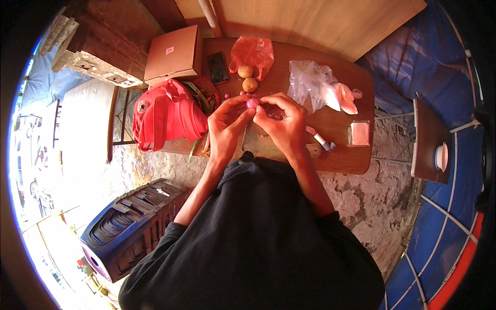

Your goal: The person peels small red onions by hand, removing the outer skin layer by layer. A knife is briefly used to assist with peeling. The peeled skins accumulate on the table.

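Observation:
A small purple-pink onion [253, 103] is held up between the fingertips of both hands, over the near part of the table. My left hand [228, 122] grips it from the left with thumb and fingers. From the right, my right hand [285, 120] pinches it the same way. Beneath the hands lies a wooden cutting board [254, 140], partly hidden by them, with small reddish pieces on it. More small onions [227, 95] rest just beyond my left fingers. To the right of my right wrist is a white-handled tool [320, 139], its kind unclear.
Two round, yellowish-brown potatoes [250, 84] sit by a red plastic bag [254, 52]. A red bag [170, 116], a cardboard box [174, 54] and a phone [217, 68] occupy the left side. Rightward are a clear plastic bag [308, 83] and a wrapped pale block [360, 133].

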Available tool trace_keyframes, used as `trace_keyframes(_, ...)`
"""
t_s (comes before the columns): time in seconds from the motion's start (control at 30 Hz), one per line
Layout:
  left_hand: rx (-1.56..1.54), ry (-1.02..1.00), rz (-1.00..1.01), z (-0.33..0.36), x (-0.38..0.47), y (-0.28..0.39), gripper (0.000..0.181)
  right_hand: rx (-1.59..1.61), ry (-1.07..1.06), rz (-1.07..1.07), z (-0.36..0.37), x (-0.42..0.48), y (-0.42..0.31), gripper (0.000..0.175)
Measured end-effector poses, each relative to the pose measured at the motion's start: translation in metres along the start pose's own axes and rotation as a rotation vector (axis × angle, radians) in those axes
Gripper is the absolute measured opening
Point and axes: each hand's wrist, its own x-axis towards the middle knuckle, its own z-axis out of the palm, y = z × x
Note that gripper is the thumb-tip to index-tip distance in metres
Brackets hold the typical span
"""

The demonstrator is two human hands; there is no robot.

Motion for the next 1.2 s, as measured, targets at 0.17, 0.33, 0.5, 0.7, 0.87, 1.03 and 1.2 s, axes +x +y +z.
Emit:
trace_keyframes(0.17, -0.018, -0.018, 0.012, 0.000, -0.002, -0.001, 0.031, 0.059, 0.010, 0.107, 0.004, -0.002, -0.001, 0.017)
trace_keyframes(0.33, -0.100, 0.007, -0.064, -0.001, 0.001, -0.002, 0.030, 0.263, 0.025, 0.181, 0.003, -0.001, -0.003, 0.012)
trace_keyframes(0.5, 0.040, -0.041, 0.076, 0.002, 0.000, 0.000, 0.031, 0.209, -0.031, 0.167, -0.003, -0.001, -0.004, 0.015)
trace_keyframes(0.7, 0.144, -0.094, 0.139, 0.005, -0.004, -0.001, 0.032, 0.089, -0.013, 0.087, -0.003, -0.003, 0.002, 0.011)
trace_keyframes(0.87, 0.080, -0.153, 0.157, 0.001, -0.002, -0.006, 0.031, 0.170, -0.018, 0.204, -0.003, -0.002, 0.004, 0.011)
trace_keyframes(1.03, 0.023, -0.136, 0.169, -0.003, 0.001, -0.009, 0.031, 0.332, -0.065, 0.224, -0.005, 0.000, 0.003, 0.012)
trace_keyframes(1.2, -0.079, -0.157, 0.210, -0.001, 0.004, -0.011, 0.031, 0.352, -0.030, 0.148, -0.004, 0.000, 0.003, 0.012)
